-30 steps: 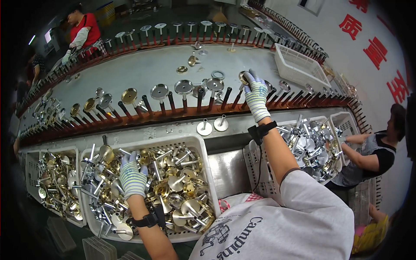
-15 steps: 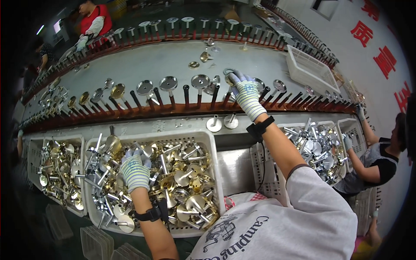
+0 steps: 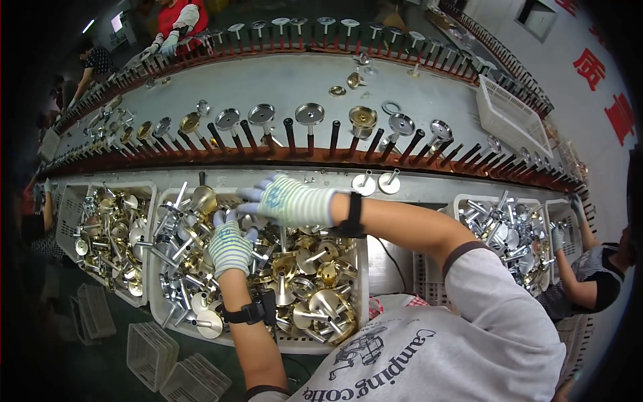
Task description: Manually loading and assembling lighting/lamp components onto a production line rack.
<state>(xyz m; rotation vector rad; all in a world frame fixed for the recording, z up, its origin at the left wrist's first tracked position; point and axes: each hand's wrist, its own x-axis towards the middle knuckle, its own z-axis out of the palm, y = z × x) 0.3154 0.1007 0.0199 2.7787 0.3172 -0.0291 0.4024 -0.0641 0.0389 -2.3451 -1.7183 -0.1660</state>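
Observation:
My left hand [image 3: 232, 248], in a striped glove, reaches into a white plastic crate [image 3: 362, 288] heaped with stemmed metal discs [image 3: 281, 291], silver and gold. Its thumb and fingers are apart over the pieces; nothing shows clearly in its grip. Above the crate's far side, my right hand [image 3: 291, 199], gloved alike, points left with its fingers stretched out and holds nothing visible. Beyond it, a gold stemmed disc [image 3: 362, 118] stands on a row of dark pegs along a rust-coloured rail. Two pale stemmed discs [image 3: 364, 183] stand on the ledge beside the crate, stems up.
More crates of metal parts flank mine, one at left [image 3: 151, 228] and one at right [image 3: 462, 201]. A white basket [image 3: 512, 114] and a metal ring [image 3: 392, 107] lie on the grey table. Co-workers stand at right [image 3: 583, 275] and far left. Stacked baskets [image 3: 153, 355] sit lower left.
My right hand has left the gold disc at the pegs and swung left and nearer, over the crate. My left hand stays among the parts. The view has shifted.

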